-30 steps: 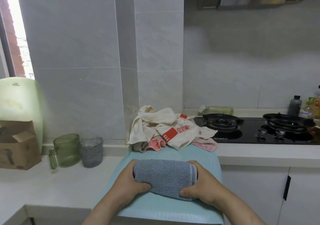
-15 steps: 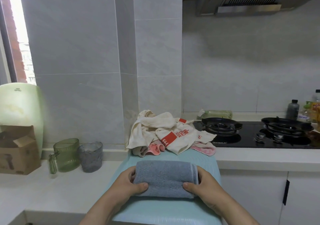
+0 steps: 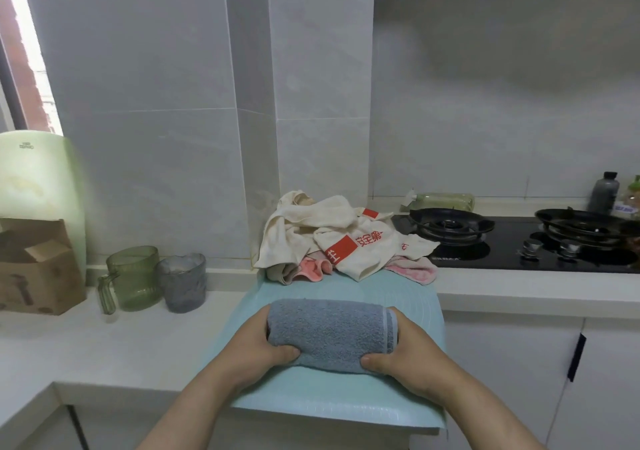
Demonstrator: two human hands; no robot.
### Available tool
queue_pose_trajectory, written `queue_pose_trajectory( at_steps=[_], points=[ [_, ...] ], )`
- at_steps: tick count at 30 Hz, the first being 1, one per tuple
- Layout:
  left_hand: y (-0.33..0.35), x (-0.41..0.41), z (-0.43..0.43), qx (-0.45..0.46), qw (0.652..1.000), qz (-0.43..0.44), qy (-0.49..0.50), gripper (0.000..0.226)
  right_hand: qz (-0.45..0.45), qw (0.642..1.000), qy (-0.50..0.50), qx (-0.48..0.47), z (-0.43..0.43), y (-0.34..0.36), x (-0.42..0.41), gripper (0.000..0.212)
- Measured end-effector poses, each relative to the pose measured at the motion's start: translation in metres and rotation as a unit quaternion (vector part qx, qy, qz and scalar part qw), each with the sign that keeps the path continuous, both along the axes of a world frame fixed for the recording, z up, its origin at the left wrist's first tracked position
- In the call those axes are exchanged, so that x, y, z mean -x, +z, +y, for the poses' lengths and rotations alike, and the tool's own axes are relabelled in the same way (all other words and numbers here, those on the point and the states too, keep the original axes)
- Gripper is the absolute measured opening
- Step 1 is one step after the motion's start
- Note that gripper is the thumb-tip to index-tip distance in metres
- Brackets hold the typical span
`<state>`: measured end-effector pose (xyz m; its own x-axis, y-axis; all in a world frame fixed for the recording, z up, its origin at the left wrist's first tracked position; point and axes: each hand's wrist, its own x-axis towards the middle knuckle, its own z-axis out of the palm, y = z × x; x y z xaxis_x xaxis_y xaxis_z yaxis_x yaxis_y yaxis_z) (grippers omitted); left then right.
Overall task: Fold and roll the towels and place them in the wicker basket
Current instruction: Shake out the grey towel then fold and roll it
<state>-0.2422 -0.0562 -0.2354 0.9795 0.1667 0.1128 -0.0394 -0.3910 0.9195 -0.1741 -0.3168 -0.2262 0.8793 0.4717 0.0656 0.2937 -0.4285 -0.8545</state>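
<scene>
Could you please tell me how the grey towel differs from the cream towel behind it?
The grey towel is rolled into a neat cylinder; the cream towel lies crumpled. The grey towel bears no print; the cream towel carries red patches with lettering. The left hand and right hand grip the grey towel's ends; nothing holds the cream towel. Both touch the teal mat.

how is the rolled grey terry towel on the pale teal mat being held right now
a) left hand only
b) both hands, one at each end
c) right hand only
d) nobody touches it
b: the left hand and the right hand each grip one end of the rolled grey terry towel, thumbs on its near side, over the pale teal mat.
</scene>
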Motion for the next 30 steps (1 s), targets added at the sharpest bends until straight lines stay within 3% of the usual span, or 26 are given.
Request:
queue_pose_trajectory(
  at_steps=[5, 13, 17, 24, 30],
  points=[
    [-0.001, -0.003, 0.004, 0.022, 0.999, 0.006, 0.026, 0.063, 0.004, 0.999, -0.006, -0.050, 0.003, -0.004, -0.005, 0.047],
    [-0.001, -0.006, 0.002, 0.058, 0.997, 0.002, 0.043, 0.043, 0.002, 0.996, -0.020, -0.084, 0.002, -0.009, -0.018, 0.040],
    [-0.006, -0.006, 0.005, 0.088, 0.995, -0.003, 0.047, 0.048, 0.002, 0.997, -0.012, -0.082, -0.001, -0.014, -0.023, 0.043],
    [0.006, -0.007, 0.004, 0.127, 0.990, 0.045, 0.050, 0.054, 0.119, 0.991, 0.018, -0.064, -0.002, -0.002, -0.031, 0.051],
    [0.057, -0.014, -0.004, 0.165, 0.979, 0.106, 0.053, 0.058, 0.212, 0.976, 0.034, -0.026, -0.006, 0.055, -0.032, 0.057]
  ],
)
